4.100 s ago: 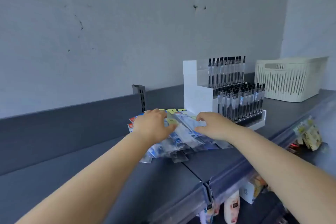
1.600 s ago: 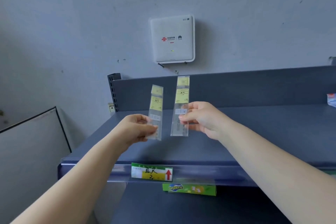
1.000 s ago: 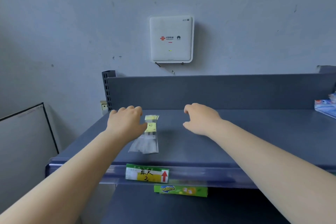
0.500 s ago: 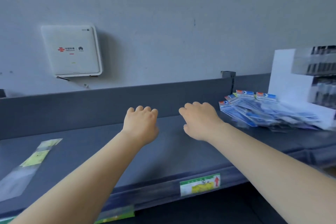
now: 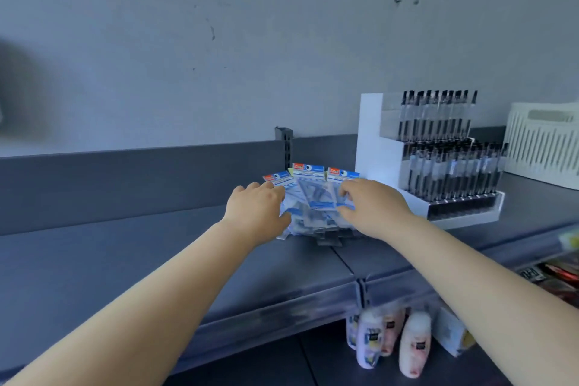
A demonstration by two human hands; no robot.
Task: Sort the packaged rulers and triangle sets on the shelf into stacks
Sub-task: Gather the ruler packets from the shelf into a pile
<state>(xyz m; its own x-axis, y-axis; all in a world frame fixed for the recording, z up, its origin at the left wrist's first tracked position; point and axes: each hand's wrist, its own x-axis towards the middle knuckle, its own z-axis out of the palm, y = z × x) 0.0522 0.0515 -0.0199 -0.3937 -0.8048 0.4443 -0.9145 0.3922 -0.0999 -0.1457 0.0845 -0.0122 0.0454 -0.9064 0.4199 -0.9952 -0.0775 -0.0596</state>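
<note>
Left grip (image 5: 255, 210) lies with fingers loosely spread on the left edge of the pile of blue-headed packets (image 5: 308, 197); right grip (image 5: 368, 208) curls its fingertips onto the pile's right side, whether pinching I cannot tell. Pile sits on the grey shelf (image 5: 125, 260), just beside the white pen display (image 5: 438, 160).

- White pen display rack (image 5: 388, 160), full of black pens, on shelf's right part
- Cream slotted basket (image 5: 545, 147) just beyond
- Small bottles (image 5: 391, 335) on lower level
</note>
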